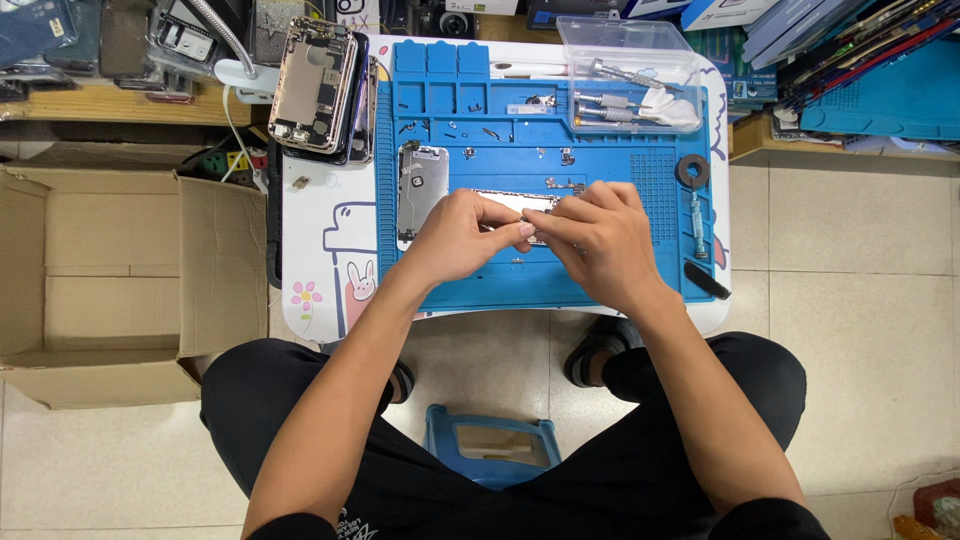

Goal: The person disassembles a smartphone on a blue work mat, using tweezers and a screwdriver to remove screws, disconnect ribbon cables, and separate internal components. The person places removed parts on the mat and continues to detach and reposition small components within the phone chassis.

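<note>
**Reader:** Hands first, please. What are they on?

**Describer:** Phone part, a thin silver strip of metal, lies across the middle of a blue repair mat. Both hands meet over it. The left hand pinches its edge between thumb and fingertips. The right hand is curled over the strip's other end, fingers bent as if gripping something small; whether it holds a tool or only the part, I cannot tell, since the fingers hide it.

**Reader:** How would that piece handle?

**Describer:** By its look it is light, flat and stiff but easy to bend or scratch, and probably slippery on its bare metal faces. Its long edges seem the safest place to hold it, as the left hand does now.

**Reader:** And around it?

**Describer:** Just left of the hands lies a silver phone back plate on the mat. Tiny screws and brackets are scattered above. Further up and right, a clear plastic box holds screwdrivers. A stack of opened phone housings sits at the table's upper left corner. A black roll of tape and a black stick-shaped tool rest by the right edge. A cardboard box stands open on the tiled floor, left of the table.
</note>
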